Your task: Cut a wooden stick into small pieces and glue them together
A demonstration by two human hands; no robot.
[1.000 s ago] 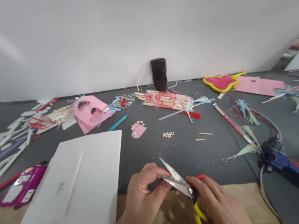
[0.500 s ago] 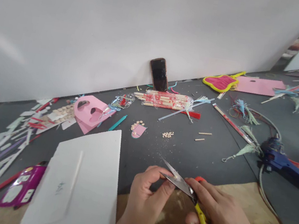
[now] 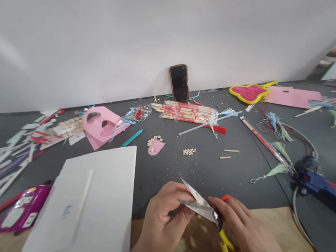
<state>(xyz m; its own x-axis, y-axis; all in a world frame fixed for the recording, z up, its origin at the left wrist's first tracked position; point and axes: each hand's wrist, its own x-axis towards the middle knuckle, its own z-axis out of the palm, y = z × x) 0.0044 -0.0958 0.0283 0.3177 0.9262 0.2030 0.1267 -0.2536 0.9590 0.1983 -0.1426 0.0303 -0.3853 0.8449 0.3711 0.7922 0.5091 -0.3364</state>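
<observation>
— What's just R of the sheet (image 3: pixel 94 199)?
— The left hand (image 3: pixel 161 219). Fingers curled narrow, thumb & forefinger pinched at the blades. Anything tiny in the pinch? Can't tell.
— And the scissors (image 3: pixel 202 207)?
— Low centre, over the brown board (image 3: pixel 267 228), tips aimed up-left. Silver blades a bit apart, yellow handle, some orange.
— Next?
— The right hand (image 3: pixel 247 247), wrapped round the handles. Blue glue gun (image 3: pixel 319 183) lies well off R on the table (image 3: pixel 212 172).

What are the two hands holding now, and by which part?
The right hand holds the scissors by the yellow handles. The left hand pinches near the blades; what it grips is unclear.
</observation>
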